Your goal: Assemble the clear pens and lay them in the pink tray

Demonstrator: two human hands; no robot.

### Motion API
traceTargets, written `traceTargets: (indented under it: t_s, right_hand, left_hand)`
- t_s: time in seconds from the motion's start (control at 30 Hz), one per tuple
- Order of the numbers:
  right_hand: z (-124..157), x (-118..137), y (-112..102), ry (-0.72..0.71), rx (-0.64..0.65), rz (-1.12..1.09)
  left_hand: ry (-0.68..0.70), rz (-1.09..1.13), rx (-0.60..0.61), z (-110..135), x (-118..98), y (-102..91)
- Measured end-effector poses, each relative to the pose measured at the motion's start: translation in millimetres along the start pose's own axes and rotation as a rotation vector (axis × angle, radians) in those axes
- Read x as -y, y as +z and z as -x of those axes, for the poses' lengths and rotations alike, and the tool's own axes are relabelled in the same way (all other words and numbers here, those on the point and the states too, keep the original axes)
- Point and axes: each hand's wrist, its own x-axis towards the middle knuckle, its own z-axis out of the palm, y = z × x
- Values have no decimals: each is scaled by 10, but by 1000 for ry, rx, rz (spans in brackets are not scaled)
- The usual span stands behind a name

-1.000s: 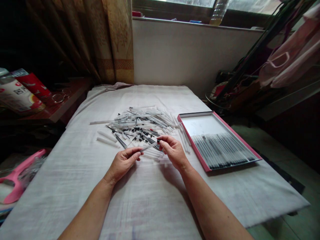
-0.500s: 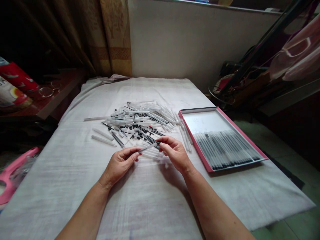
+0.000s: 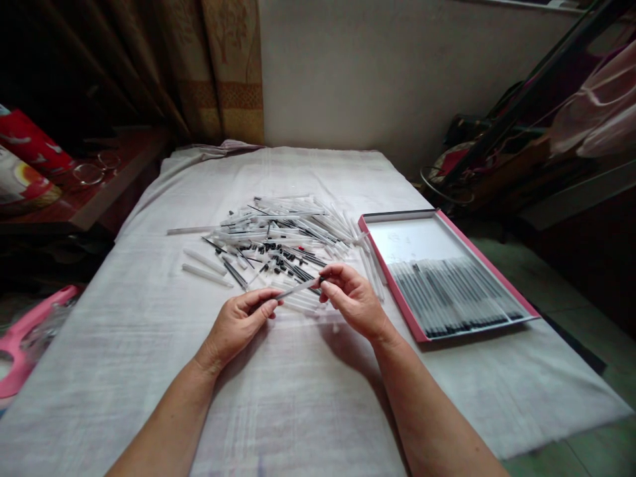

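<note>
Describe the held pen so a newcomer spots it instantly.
On the cloth-covered table, find the loose heap of pen parts. At its near edge, a slim greyish pen slants between left hand and right hand. Only this one is held.

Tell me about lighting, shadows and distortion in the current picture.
Head view: tablecloth fairly lit, curtain fading to dark at left; head view: soft shadow beneath the right hand; head view: things near the edges seem stretched.

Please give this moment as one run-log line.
left hand: holds pen | right hand: pinches its dark end | loose parts: heaped beyond | box: row of pens inside
</note>
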Motion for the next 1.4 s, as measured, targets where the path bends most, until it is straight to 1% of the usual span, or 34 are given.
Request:
traceTargets:
  t_s: [0.1,0.17,0.37,0.53,0.73,1.1,1.4]
  right_hand:
    - [-1,-4,-2,11,8,19]
    - [-5,-9,3,25,-10,12]
    - [-21,-2,14,47,-78,-87]
    - [-12,32,48,95,-39,-86]
    - [6,16,61,54,-4,-28]
    - [21,-82,29,-31,-22,93]
    - [31,-70,24,-81,-31,185]
  left_hand:
    - [4,-2,0,-1,-2,-3]
    - [-1,0,4,-1,-6,-5]
    - [-9,0,1,0,-1,-3]
    - [0,-13,2,1,-11,6]
    - [15,-24,-4,4,-39,8]
    - [17,-33,0,4,-15,9]
    - [5,-45,3,5,-18,11]
